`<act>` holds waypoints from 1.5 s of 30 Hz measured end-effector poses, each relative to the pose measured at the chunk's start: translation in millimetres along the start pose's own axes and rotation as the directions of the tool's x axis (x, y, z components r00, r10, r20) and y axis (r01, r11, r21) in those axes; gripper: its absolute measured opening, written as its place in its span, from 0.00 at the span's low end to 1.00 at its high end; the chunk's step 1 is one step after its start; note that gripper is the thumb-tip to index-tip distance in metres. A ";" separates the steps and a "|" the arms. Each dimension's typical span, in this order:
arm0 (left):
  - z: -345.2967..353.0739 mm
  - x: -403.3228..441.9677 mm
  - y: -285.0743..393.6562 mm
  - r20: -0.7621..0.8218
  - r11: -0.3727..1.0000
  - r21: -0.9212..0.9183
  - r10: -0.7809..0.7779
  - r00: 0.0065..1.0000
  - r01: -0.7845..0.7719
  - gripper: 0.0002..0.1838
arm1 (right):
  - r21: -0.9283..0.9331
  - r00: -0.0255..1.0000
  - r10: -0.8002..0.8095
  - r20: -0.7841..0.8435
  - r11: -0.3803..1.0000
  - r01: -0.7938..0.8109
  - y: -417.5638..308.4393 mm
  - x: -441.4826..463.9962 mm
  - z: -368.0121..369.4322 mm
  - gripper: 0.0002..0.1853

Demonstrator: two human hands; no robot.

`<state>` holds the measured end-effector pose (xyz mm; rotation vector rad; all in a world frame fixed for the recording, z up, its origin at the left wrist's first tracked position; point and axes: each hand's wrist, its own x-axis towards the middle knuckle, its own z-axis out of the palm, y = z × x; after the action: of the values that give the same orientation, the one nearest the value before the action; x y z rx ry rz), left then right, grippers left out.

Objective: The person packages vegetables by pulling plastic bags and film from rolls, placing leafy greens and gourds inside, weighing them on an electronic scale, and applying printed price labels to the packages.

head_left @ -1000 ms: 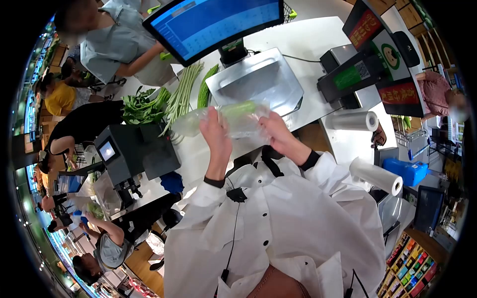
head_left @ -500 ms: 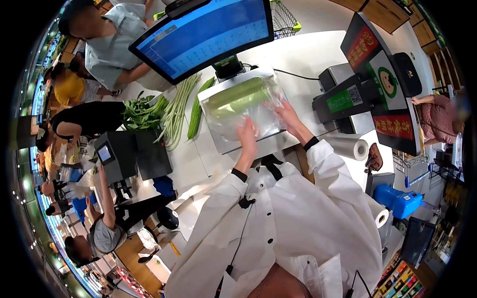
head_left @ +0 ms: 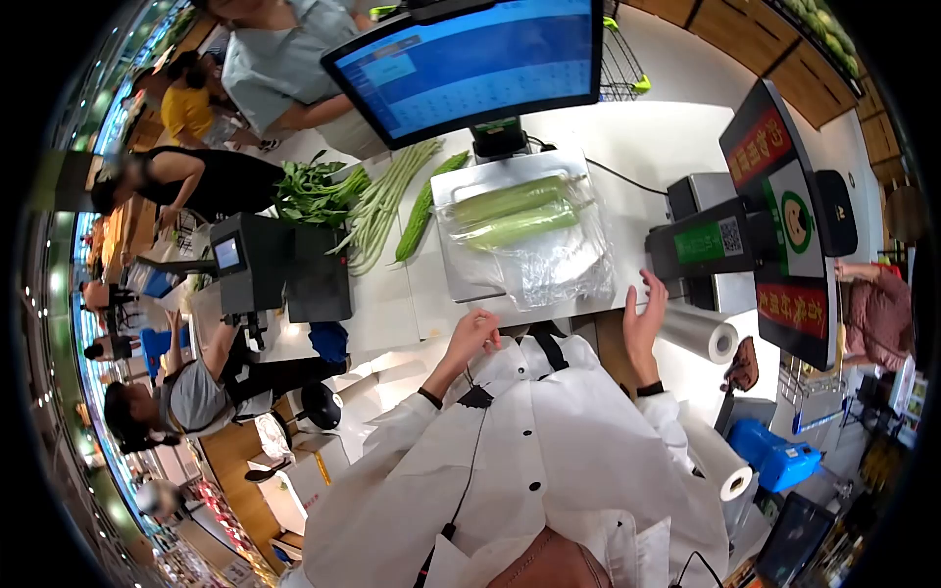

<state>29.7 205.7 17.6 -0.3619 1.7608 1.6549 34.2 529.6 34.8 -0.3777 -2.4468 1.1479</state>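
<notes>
Two long pale-green vegetables point(head_left: 520, 211) lie side by side in a clear plastic bag point(head_left: 564, 267) on the metal weighing plate point(head_left: 461, 265). The bag's loose end spreads toward me, over the plate's near edge. My left hand point(head_left: 474, 336) is just short of the counter's near edge, fingers curled in and no object visible in them. To the right, my right hand point(head_left: 644, 316) is raised with its fingers apart, holding nothing, close to a roll of clear bags point(head_left: 701, 333). Both hands are apart from the bag.
Left of the plate lie a long cucumber-like vegetable point(head_left: 421, 218), long beans point(head_left: 387, 211) and leafy greens point(head_left: 314, 191). A screen point(head_left: 480, 69) stands behind the plate, a payment display point(head_left: 784, 216) at right, a black printer point(head_left: 284, 265) at left. Other people stand around the counter.
Both hands have let go of the bag and drawn back toward me, the right one also outward. The bag now lies spread on the plate, and both vegetables show clearly. The view has shifted.
</notes>
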 end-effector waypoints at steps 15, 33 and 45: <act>-50.2 -47.2 -18.7 -0.321 0.954 -0.264 0.050 0.946 -0.140 0.13 | -0.108 0.522 -0.795 0.309 0.516 0.850 -278.7 179.4 180.7 0.17; -49.6 0.3 17.9 -0.113 0.992 0.002 0.128 0.985 -0.129 0.09 | 0.179 0.871 0.352 -0.343 0.935 -0.307 71.3 -54.7 50.9 0.09; -30.8 5.4 65.1 -0.134 0.985 0.142 0.122 0.983 -0.103 0.08 | 0.232 0.949 0.314 0.021 0.922 -0.310 97.4 -41.2 86.5 0.18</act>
<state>-23.6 187.3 62.7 -0.3298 2.0205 1.6112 36.5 516.0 -101.1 -0.7203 -2.2561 1.5376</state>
